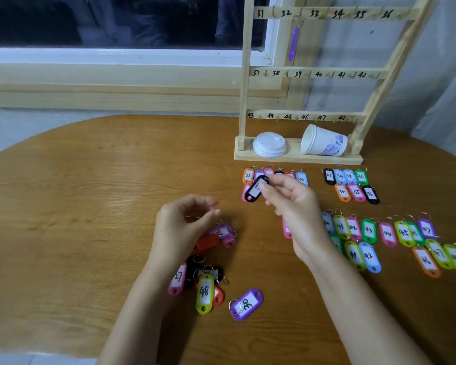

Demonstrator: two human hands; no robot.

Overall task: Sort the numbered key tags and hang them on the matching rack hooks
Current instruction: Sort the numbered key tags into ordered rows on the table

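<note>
My right hand (292, 201) pinches a black key tag (256, 189) and holds it over a row of tags numbered from 25 to 30 (248, 175). My left hand (184, 219) hovers above a loose pile of tags (206, 283) with its fingers curled and apart; a thin ring shows near its fingertips, but I cannot tell if it is held. A purple tag marked 30 (246, 303) lies apart from the pile. The wooden rack (313, 75) stands at the back right, with one purple tag (294, 43) hanging near hook 32.
Sorted rows of tags lie right of my right arm: 33 to 36 (350, 185) and 40 to 48 (395, 241). A stack of white lids (269, 144) and a tipped paper cup (323, 141) rest on the rack's base. A window ledge runs behind the round wooden table (90, 206).
</note>
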